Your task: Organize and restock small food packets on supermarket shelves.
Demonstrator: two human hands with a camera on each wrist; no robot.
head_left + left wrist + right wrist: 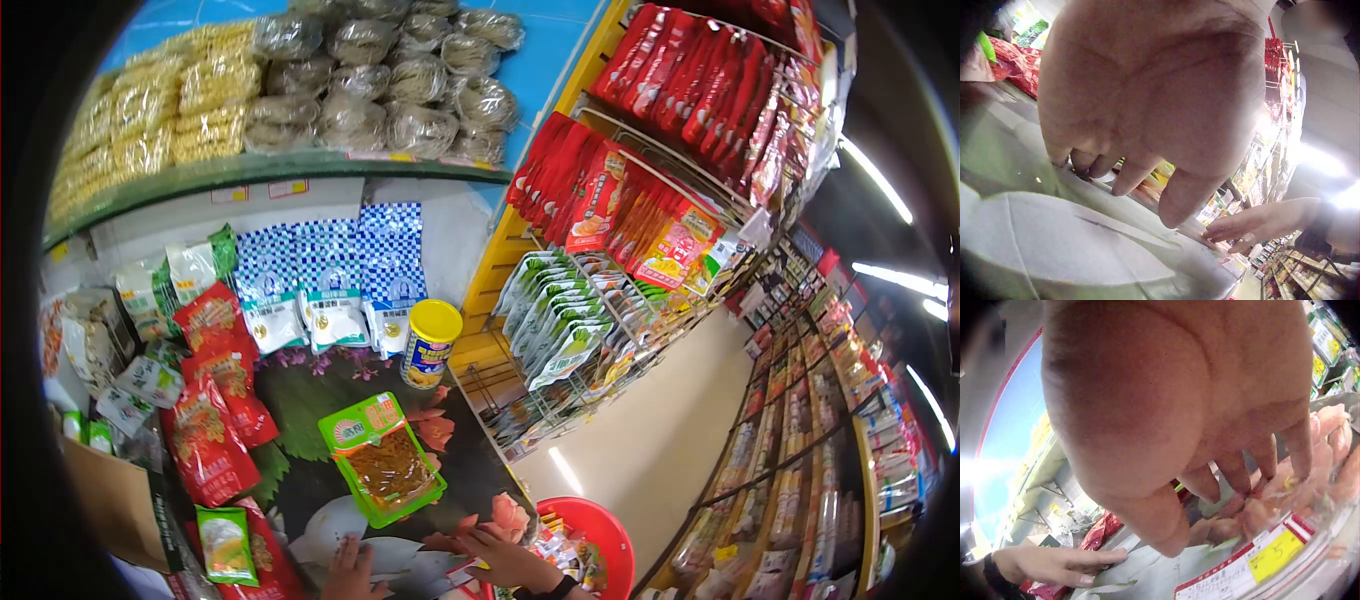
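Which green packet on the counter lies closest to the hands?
The large green-edged packet showing brown food, just beyond the left hand and right hand. The smaller green packet lies farther left, among red packets.

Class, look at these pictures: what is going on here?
A person stands at a shop shelf with both hands low on its printed surface. The left hand rests its fingertips on it, and the right hand touches the front edge near a yellow price label. Neither holds anything. A green packet lies just beyond them, a yellow-lidded can further back.
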